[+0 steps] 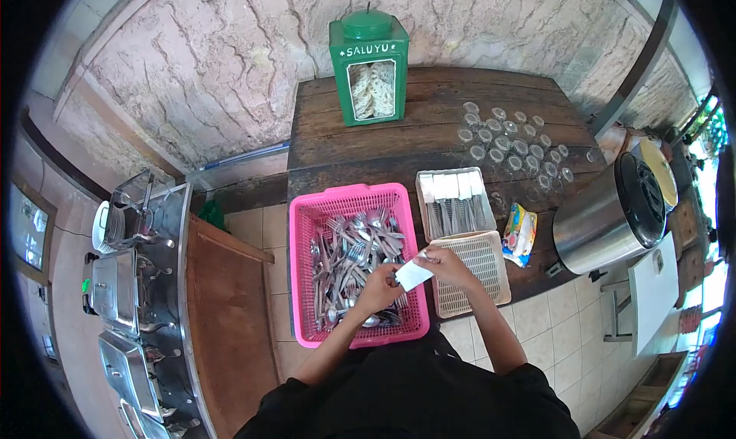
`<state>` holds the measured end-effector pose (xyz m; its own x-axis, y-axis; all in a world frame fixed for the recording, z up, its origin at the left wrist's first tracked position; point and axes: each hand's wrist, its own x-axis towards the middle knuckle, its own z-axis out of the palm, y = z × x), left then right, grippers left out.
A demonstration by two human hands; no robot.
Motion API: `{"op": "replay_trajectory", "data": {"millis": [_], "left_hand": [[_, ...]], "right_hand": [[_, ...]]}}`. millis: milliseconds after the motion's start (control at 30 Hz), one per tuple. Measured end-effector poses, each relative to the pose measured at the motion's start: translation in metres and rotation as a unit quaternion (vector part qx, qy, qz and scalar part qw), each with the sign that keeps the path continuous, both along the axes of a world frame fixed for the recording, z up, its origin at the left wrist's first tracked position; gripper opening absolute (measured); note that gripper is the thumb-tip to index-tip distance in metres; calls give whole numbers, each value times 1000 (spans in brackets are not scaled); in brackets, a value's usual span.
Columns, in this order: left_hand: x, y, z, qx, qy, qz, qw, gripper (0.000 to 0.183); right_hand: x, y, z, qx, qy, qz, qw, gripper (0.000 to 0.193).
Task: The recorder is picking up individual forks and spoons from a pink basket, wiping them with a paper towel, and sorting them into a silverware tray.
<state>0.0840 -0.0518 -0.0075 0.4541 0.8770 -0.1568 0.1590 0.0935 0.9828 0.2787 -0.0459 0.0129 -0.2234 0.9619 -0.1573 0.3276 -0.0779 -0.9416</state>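
Observation:
Over the right side of a pink plastic basket (300, 232), both hands are closed on a small white paper piece (414, 275), perhaps a cutlery sleeve. My left hand (379, 289) pinches its left end, and my right hand (448, 266) grips its upper right end. Whether cutlery is also in my left fingers is hard to see. Loose forks and spoons (354, 251) lie jumbled in the pink basket. Beyond my right hand, a cream basket (422, 181) holds a row of cutlery with white paper at the far ends (454, 186). Nearer stands a cream slotted basket (479, 266).
Upturned glasses (512, 144) stand on the wooden table (322, 132) at the back right. A colourful packet (520, 236) lies beside the cream baskets, near a steel urn (606, 220). At the back is a green tin (369, 71). Chafing dishes (123, 293) line the left counter.

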Motion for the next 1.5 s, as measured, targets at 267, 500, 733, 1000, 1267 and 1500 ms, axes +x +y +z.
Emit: {"op": "replay_trajectory", "data": {"millis": [267, 500, 733, 1000, 1267, 1500], "left_hand": [[48, 1, 12, -77, 21, -1, 997, 28], [93, 2, 4, -102, -71, 58, 990, 56], [134, 7, 3, -148, -85, 88, 981, 26], [165, 13, -21, -219, -157, 119, 956, 16], [185, 24, -6, -193, -154, 157, 956, 17], [199, 22, -20, -132, -121, 189, 966, 16]], "right_hand": [[48, 2, -15, 13, 56, 10, 998, 26], [94, 5, -4, 85, -59, 37, 994, 34], [125, 6, -35, -60, 135, -54, 988, 30], [138, 10, -60, -27, 186, -37, 981, 33], [153, 15, -84, 4, 205, -65, 977, 14], [150, 13, -73, -57, 304, -164, 937, 19]]}}
